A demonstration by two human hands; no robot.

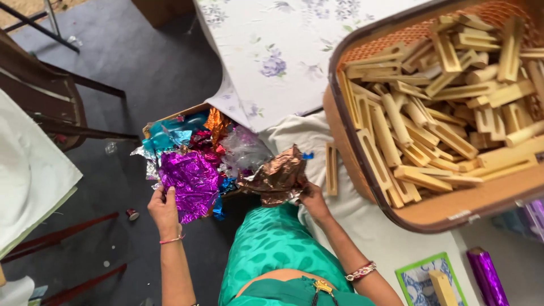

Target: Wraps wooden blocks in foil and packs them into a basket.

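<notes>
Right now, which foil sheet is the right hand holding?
The copper-brown foil sheet, crumpled in the right hand; the purple foil sheet is at the left hand.
</notes>
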